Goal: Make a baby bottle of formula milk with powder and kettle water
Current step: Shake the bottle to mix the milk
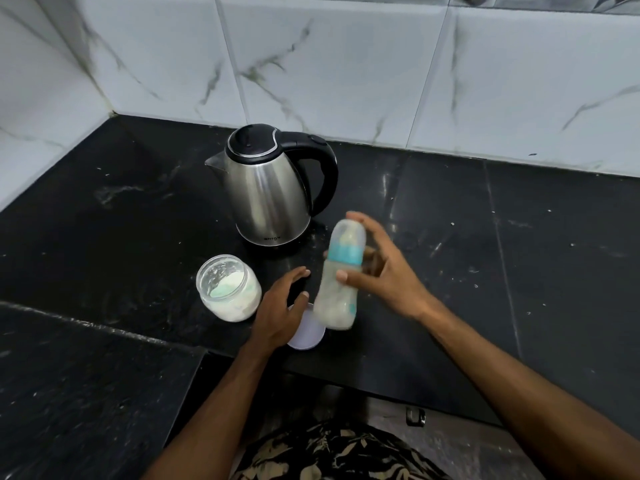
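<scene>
My right hand grips the capped bottle, blurred, above the surface's front edge, before the kettle. My left hand hovers open over a white lid, beside the powder jar.

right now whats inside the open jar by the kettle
White powder sits in the jar, piled along its bottom and smeared on the glass. A pale green shape shows in it, maybe a scoop; the powder hides the rest.

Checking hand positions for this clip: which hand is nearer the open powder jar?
Left. The left hand hovers just right of the powder jar, over the white lid; the right hand is farther right, holding the baby bottle.
</scene>
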